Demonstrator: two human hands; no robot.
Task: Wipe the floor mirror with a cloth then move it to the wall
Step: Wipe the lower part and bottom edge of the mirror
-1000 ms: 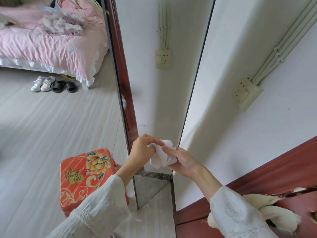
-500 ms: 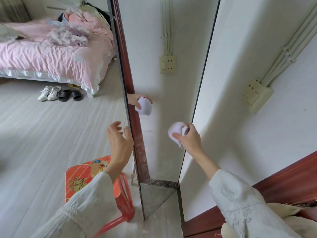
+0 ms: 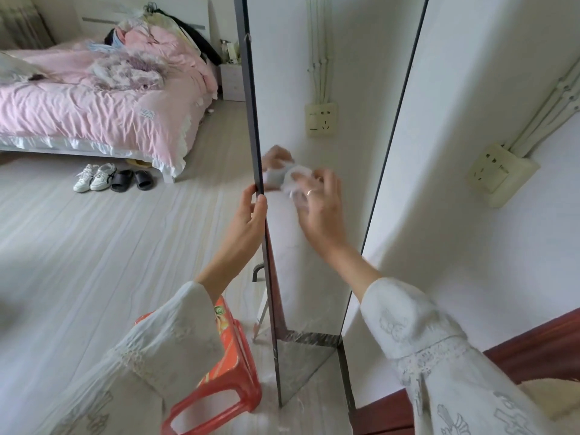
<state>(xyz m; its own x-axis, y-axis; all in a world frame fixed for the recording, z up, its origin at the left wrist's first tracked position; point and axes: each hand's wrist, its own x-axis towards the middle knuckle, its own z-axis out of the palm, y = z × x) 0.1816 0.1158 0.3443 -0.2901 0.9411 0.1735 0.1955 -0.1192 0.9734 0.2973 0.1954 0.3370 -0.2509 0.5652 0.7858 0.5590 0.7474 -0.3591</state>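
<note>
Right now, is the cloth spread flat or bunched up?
Bunched up. The cloth is a crumpled white wad under the right hand, pressed against the mirror glass; motion blur hides its finer folds.

Pale plank floor under mirror, red stool, 2 shoe pairs, bed

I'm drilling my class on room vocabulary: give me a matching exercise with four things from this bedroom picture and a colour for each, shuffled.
Things:
1. quilt
2. stool
3. slippers
4. cloth

Colours:
a. black
b. white
c. pink
d. orange-red

Pairs: 1-c, 2-d, 3-a, 4-b
</note>
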